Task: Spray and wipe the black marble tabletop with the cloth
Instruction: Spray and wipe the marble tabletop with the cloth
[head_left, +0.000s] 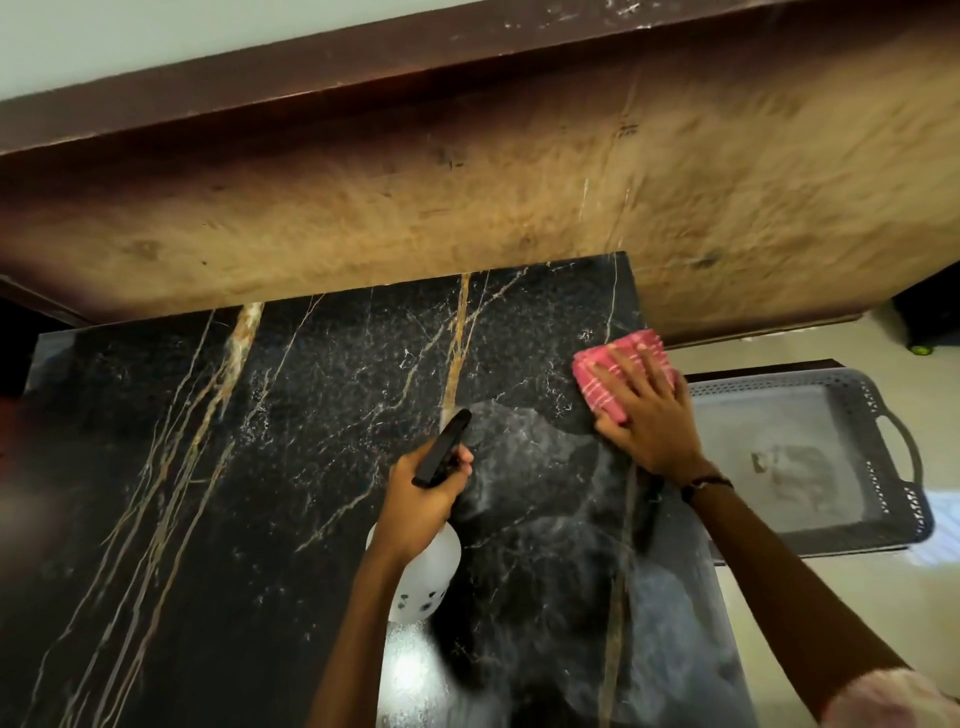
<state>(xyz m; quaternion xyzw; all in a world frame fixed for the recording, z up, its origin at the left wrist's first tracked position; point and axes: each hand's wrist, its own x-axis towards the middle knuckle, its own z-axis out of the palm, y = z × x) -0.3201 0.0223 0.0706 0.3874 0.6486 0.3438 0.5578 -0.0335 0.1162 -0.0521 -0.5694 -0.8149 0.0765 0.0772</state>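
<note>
The black marble tabletop (218, 467) with gold and white veins fills the lower middle of the head view. My left hand (421, 499) grips a spray bottle (423, 577) with a black trigger head and a white translucent body, held above the table's middle. My right hand (649, 421) lies flat with spread fingers on a folded pink striped cloth (613, 358), pressing it on the table near the far right corner. A misty wet patch (524, 457) lies on the marble between the two hands.
A tan wooden panel (467, 197) with a dark top rail rises right behind the table's far edge. To the right, lower than the table, sits a grey plastic tray (810, 467) with handles. Pale floor shows at the far right.
</note>
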